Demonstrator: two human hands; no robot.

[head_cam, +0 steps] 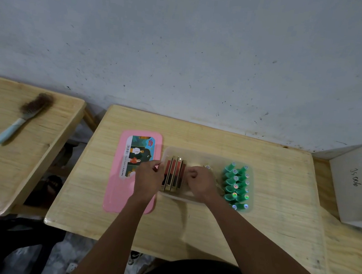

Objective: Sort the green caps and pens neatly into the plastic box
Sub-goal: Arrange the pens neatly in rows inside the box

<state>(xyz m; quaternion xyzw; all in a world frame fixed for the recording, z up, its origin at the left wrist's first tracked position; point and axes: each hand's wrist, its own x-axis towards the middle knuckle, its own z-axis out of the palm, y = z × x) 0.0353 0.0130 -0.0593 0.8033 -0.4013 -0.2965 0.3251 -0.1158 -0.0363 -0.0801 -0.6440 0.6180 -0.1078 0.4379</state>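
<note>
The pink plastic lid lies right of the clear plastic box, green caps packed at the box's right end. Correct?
No. The head view shows the pink plastic lid left of the clear plastic box; the green caps are at its right end.

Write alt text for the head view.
The left hand and right hand flank a row of red-and-gold pens at the left end of a clear plastic box on a wooden table; green caps fill its right end. A pink lid lies left of it.
</note>
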